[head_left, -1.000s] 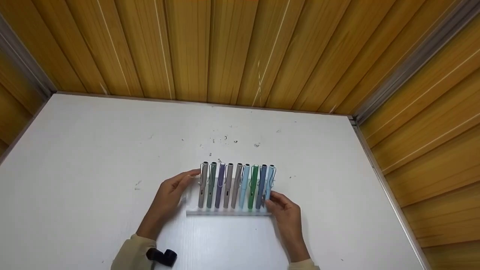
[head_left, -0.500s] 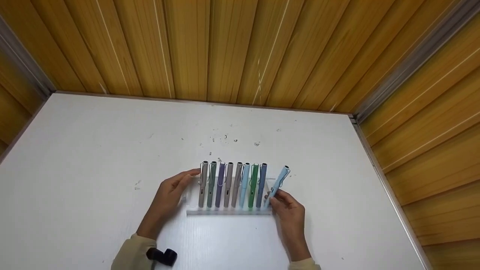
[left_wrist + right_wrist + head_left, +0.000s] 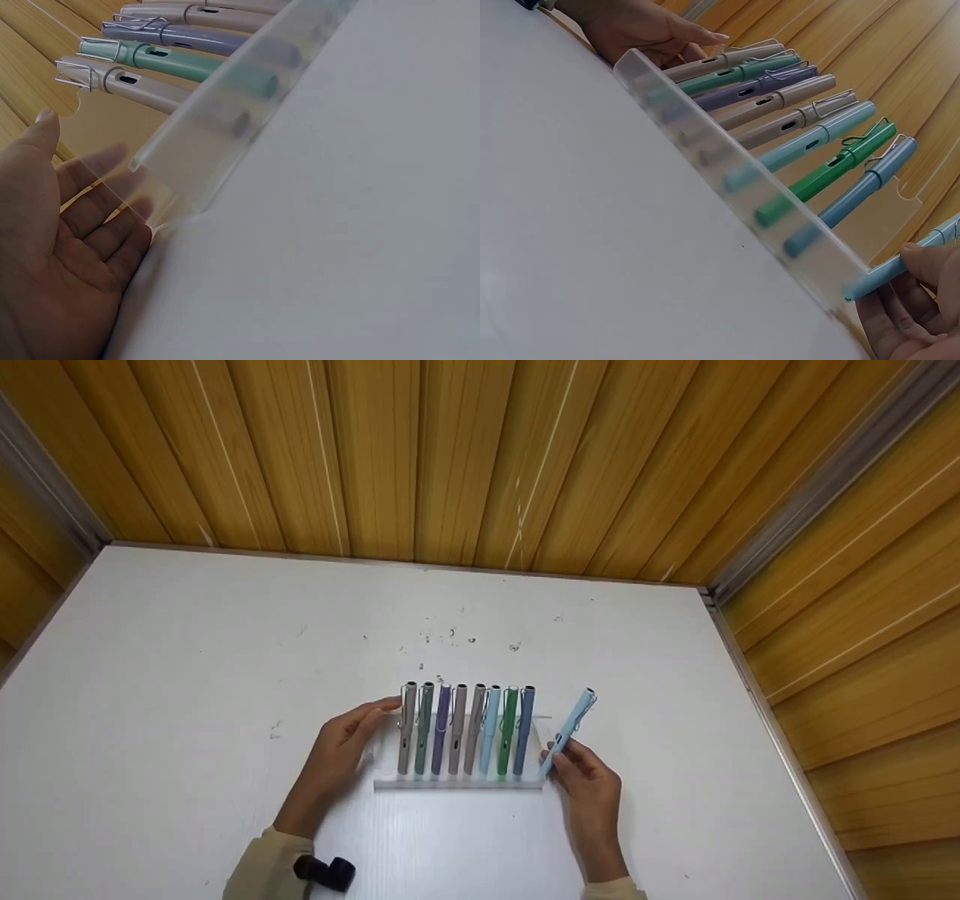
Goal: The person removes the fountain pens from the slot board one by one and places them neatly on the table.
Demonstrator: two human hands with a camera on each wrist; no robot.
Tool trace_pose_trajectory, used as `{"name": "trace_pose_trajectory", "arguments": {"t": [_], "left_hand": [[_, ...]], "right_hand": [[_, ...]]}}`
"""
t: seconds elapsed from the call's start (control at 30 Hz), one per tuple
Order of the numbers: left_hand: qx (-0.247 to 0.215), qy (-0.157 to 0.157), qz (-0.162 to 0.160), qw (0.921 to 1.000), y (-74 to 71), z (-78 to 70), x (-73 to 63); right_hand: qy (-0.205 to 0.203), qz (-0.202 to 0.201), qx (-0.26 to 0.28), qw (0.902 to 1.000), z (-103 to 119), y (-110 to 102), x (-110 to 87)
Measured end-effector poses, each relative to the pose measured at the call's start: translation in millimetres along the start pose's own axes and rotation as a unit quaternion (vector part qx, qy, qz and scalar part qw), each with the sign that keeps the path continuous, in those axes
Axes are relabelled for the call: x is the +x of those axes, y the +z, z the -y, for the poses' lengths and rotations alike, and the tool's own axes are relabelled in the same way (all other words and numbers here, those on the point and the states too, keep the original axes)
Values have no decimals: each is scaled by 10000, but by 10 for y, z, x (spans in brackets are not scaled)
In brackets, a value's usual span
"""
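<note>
A clear pen stand (image 3: 457, 785) holds a row of capped fountain pens in grey, green, purple and blue, leaning back with their clips upward. My left hand (image 3: 341, 746) is at its left end. In the left wrist view, the fingers (image 3: 112, 232) show behind the clear panel (image 3: 112, 124), with the thumb beside its edge. Off the stand's right end, my right hand (image 3: 592, 795) pinches a light blue fountain pen (image 3: 576, 712) between thumb and fingers, tilted to the right. In the right wrist view, its lower tip (image 3: 855, 291) is close to the end of the front lip (image 3: 810, 232).
The stand is on a white table (image 3: 225, 660) with dark scuff marks behind it. Wood-patterned panels (image 3: 465, 465) rise past the far and right edges. A black device (image 3: 326, 872) is strapped at the left sleeve.
The light blue pen has come out of the rightmost place in the row. My right hand has carried it rightward and tilted it. The left hand and the stand stay put.
</note>
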State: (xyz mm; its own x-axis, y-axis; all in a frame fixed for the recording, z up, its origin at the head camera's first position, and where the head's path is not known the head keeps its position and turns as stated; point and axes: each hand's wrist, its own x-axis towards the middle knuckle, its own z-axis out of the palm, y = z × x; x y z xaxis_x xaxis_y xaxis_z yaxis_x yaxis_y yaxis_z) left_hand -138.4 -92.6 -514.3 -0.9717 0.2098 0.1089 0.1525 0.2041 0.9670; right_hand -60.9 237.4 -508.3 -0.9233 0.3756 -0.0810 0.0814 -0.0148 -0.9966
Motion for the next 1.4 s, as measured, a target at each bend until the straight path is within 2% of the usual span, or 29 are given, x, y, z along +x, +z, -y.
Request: {"name": "trace_pose_trajectory", "arguments": {"t": [0.63,0.97,1.4], "left_hand": [[56,-179,-24,9998,4,-4,-18],[65,-110,-16,9999,0,7,-4],[26,-47,23,10000,-8,9,-9]], "right_hand": [[374,-237,-3,9990,5,-125,-112],[574,-381,-98,9976,18,-117,-204],[826,-251,-427,9953,50,-69,-378]]}}
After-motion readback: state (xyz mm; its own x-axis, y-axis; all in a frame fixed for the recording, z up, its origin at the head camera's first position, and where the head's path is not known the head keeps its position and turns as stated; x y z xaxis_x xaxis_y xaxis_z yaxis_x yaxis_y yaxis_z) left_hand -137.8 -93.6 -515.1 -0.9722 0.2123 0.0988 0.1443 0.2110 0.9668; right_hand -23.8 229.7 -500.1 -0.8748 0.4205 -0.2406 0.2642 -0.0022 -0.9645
